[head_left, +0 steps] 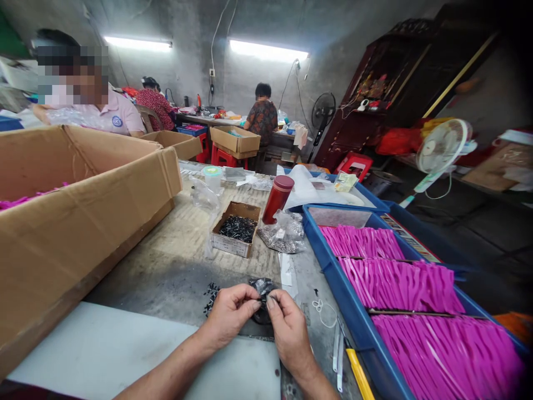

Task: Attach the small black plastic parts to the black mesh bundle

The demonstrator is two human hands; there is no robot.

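Observation:
My left hand [234, 310] and my right hand [288, 323] meet at the table's front part, thumbs and forefingers pinched close together. Between the fingertips is something small and dark, too small to name. Just behind and below them sits a dark object with a shiny, clear-looking wrap [262, 285], partly covered by my fingers. A small pile of black pieces [211, 297] lies left of my left hand. Farther back, a small cardboard box [235, 244] holds many small dark pieces. Beside it are a clear bag of small pieces [283, 233] and a dark red cylinder [278, 199].
A large cardboard box [95, 222] stands at left, a blue crate [333, 272] of magenta pieces at right. A yellow-handled tool [358, 373] and white string [327, 312] lie near my right hand. A pale sheet [137, 350] covers the front edge. Several people sit beyond.

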